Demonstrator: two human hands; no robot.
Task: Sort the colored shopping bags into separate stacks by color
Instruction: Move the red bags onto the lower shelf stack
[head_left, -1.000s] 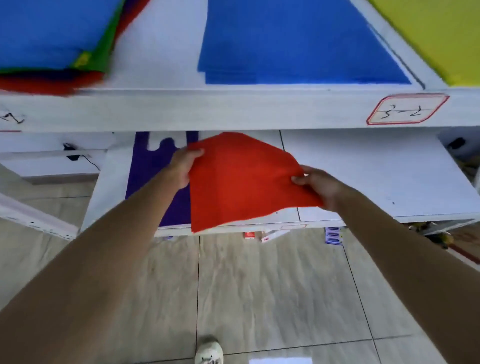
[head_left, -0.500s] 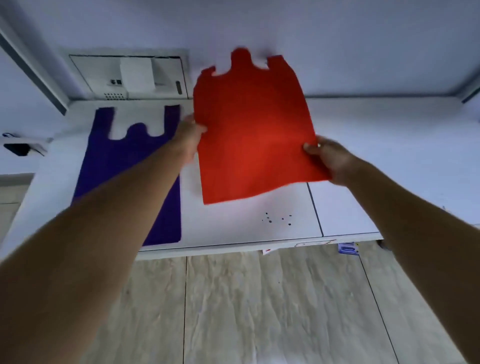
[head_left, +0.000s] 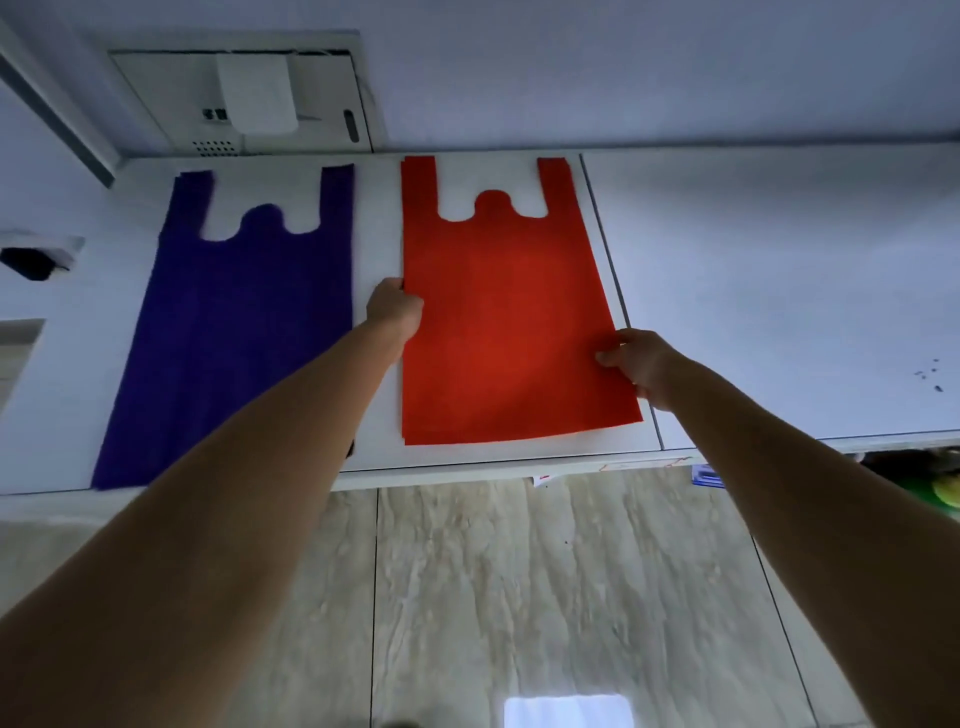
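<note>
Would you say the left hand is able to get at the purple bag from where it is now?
Probably yes. The left hand grips the red bag's left edge, and the purple bag lies flat just beside it on the white shelf, with nothing between them.

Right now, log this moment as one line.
red bag flat on shelf | right of purple bag, apart | left hand, right hand at its side edges

Low white flat-topped shelf (head_left: 779, 291), seam line running front to back just right of right hand (head_left: 641, 364). Flat red non-woven vest-style shopping bag (head_left: 498, 322) lies on top between both hands, handles pointing away. Flat purple non-woven vest-style shopping bag (head_left: 234, 322) lies just left of left hand (head_left: 395, 309), apart from red one. Few small dark specks (head_left: 927, 371) far right of right hand.
</note>
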